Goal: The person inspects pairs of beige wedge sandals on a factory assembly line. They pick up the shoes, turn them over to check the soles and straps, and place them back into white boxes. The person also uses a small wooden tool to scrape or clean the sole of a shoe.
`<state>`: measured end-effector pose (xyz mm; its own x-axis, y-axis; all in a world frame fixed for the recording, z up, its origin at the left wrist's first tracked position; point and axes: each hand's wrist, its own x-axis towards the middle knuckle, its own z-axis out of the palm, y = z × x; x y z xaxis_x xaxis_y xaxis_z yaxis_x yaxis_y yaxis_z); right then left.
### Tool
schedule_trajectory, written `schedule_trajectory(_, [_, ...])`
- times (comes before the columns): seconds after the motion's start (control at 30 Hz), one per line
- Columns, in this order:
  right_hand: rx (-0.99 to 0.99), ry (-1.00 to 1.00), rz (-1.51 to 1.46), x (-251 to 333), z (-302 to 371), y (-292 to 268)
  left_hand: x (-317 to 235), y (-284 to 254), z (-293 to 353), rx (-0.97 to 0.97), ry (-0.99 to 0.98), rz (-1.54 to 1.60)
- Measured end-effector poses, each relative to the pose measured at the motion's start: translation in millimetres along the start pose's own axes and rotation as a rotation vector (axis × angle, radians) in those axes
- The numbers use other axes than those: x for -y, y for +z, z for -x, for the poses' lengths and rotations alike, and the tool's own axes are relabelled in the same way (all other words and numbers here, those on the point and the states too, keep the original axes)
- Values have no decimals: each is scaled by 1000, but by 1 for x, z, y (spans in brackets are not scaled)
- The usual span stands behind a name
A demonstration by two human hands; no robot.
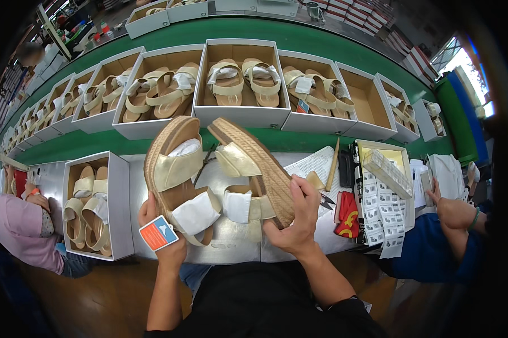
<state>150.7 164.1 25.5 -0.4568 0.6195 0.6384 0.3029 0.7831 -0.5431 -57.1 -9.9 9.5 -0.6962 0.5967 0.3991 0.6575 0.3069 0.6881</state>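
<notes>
My left hand (172, 247) is closed around the heel end of a pale gold sandal (178, 170), which stands tilted with its insole facing me. An orange and blue tag (159, 233) hangs beside my left fingers. My right hand (299, 225) grips the heel of a second gold sandal (236, 160), turned so that its thick woven-look wedge side shows. White tissue is wrapped on the ankle straps of both. The toes lean toward each other above the metal table (220, 248). To their left, an open white box (118, 197) holds another pair.
Beyond the table, a green belt (305, 141) carries a row of open boxes (243, 112) with sandals; one box (367, 104) has none inside. Right lie a wooden-handled tool (332, 163), small snips (327, 201), a red cloth item (347, 217) and label sheets (383, 211). Co-workers (25, 225) sit on both sides.
</notes>
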Motion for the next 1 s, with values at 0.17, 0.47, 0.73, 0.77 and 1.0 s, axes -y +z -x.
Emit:
schedule_trajectory(0.17, [-60,-89,30,-21,11,-6,14,-5,3,-73,184,-163])
schedule_trajectory(0.47, [-93,-232,40,-39,27,-5,38,-11,-3,-150,352,-41])
schedule_trajectory(0.73, [93,230,-453,-26,37,4,29,-7,-5,-83,329,-43])
schedule_trajectory(0.77, [102,412,-691,-22,38,7,28,-6,-5,-75,296,-44])
schedule_trajectory(1.0, [-84,983,-1397,-71,-11,-31,46,0,9,-127,275,-23])
